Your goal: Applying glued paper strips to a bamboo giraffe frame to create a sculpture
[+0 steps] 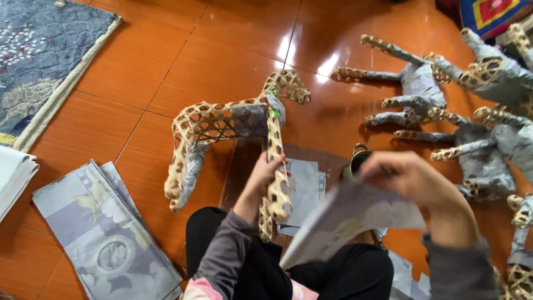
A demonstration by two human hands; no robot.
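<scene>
Nearest the camera, the person's dark-clad lap [333, 275] fills the bottom edge, grey sleeves reaching out from it. Beneath everything runs the glossy orange tiled floor [222, 50]. A patterned blue-grey rug [39, 50] lies at the far left. At the right, a cluster of finished animal figures [472, 111], woven frames covered in grey paper, lie side by side with legs pointing left. In the middle stands a woven bamboo animal frame [222, 125], only partly papered, with its head toward the far side. A spiral-bound pad of grey printed paper [105, 233] lies on the floor at the near left, with a stack of white sheets [11, 175] just beyond it at the left edge. A brown board [244, 166] sits under the frame, carrying paper scraps [305, 189].

The right hand [416, 183] is closed around the top edge of a torn grey paper sheet [344, 222], held above the lap. The left hand [266, 175] grips one front leg of the frame. A small metal cup [358, 158] peeks out just behind the right hand.
</scene>
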